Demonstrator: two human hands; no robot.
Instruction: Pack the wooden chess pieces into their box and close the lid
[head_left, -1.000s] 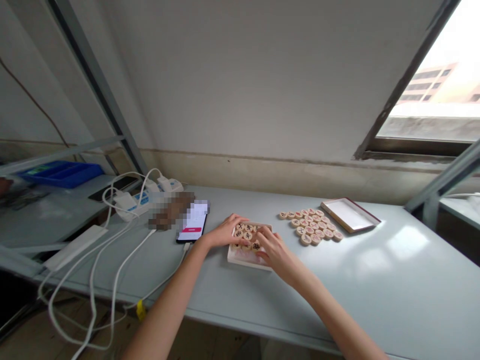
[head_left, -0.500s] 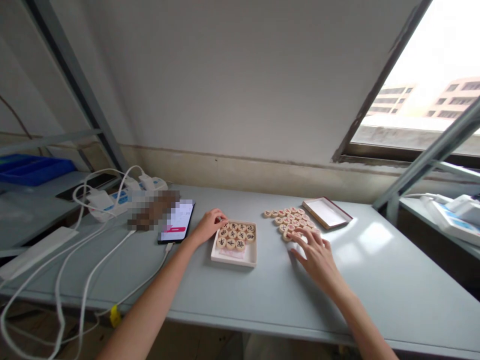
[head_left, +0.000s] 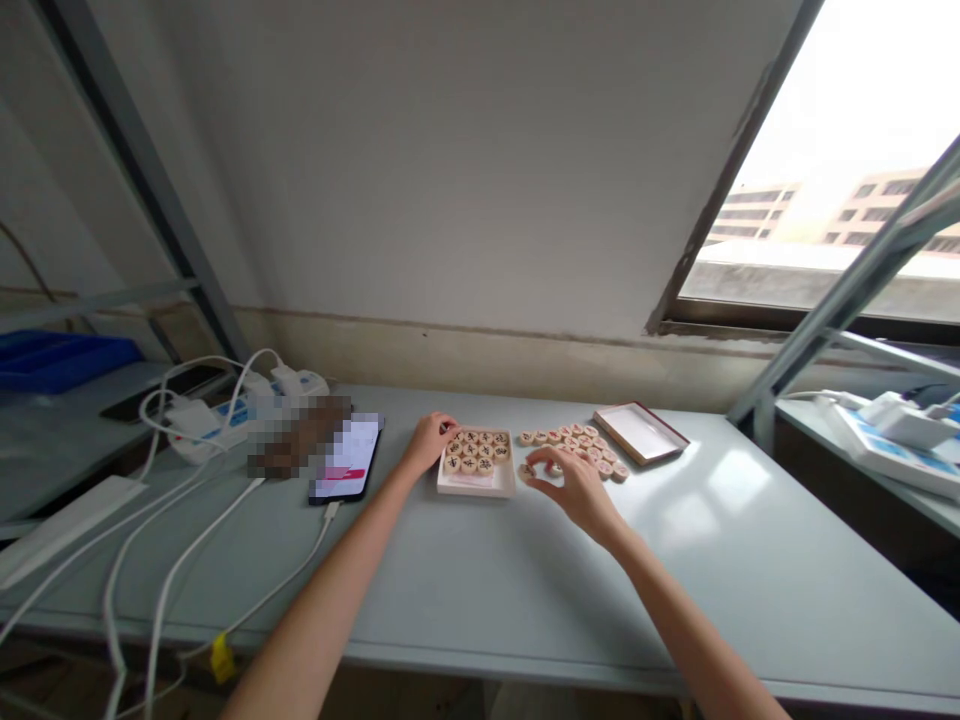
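A shallow white box (head_left: pixel 476 491) holds rows of round wooden Chinese chess pieces (head_left: pixel 469 464) with dark characters. At its far left corner my left hand (head_left: pixel 429 443) has its fingers curled over the rim. Just right of the box, my right hand (head_left: pixel 579 492) pinches a single Chinese chess piece (head_left: pixel 526 472) between thumb and fingertips. Beyond and beside that hand lies a group of loose pieces (head_left: pixel 604 467), several with red characters, partly hidden by the fingers.
A box lid (head_left: pixel 643 432) lies behind the loose pieces. On the left are a phone (head_left: pixel 349 458) with a cable, a power strip (head_left: pixel 307 382) with plugs, and white cables (head_left: pixel 176 560). A metal post (head_left: pixel 817 310) stands at the right.
My right hand has moved left from the loose pieces towards the box, bringing one piece along. My left hand remains at the box corner. The camera view has shifted slightly.
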